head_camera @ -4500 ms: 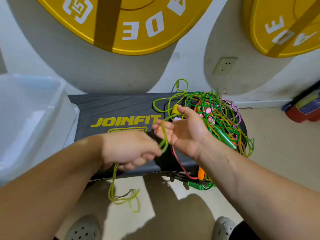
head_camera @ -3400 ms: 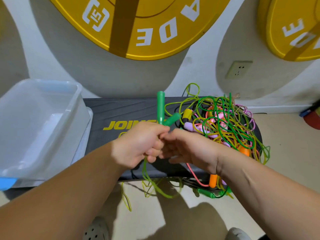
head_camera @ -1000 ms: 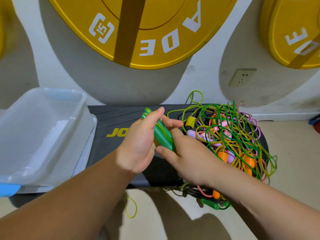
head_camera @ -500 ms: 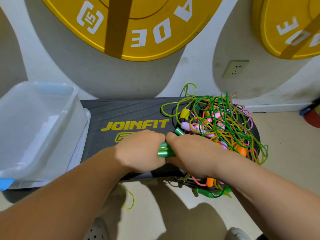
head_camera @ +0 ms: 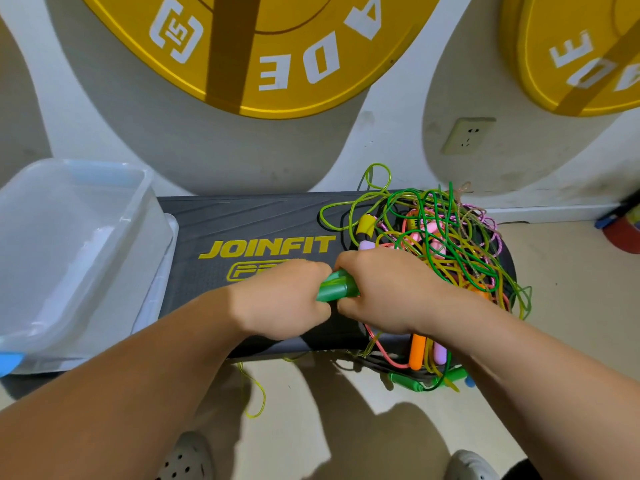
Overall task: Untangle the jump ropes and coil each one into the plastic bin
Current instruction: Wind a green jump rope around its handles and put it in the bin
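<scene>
Yellow plates: two on the wall, well beyond the fingers.
Board: black, lettered JOINFIT, under both hands.
Bin: clear plastic, at the board's left end, well left of the left fingers.
Tangle: green, yellow, pink and orange ropes heaped just right of the right fingers, some hanging over the near edge.
Left hand: fingers curled tight round the handles, knuckles up.
Right hand: fingers curled round the same handles from the other side.
Handles: green, bunched between the two fists; number unclear.
Loop: thin yellow-green rope hanging below the left fingers.
</scene>
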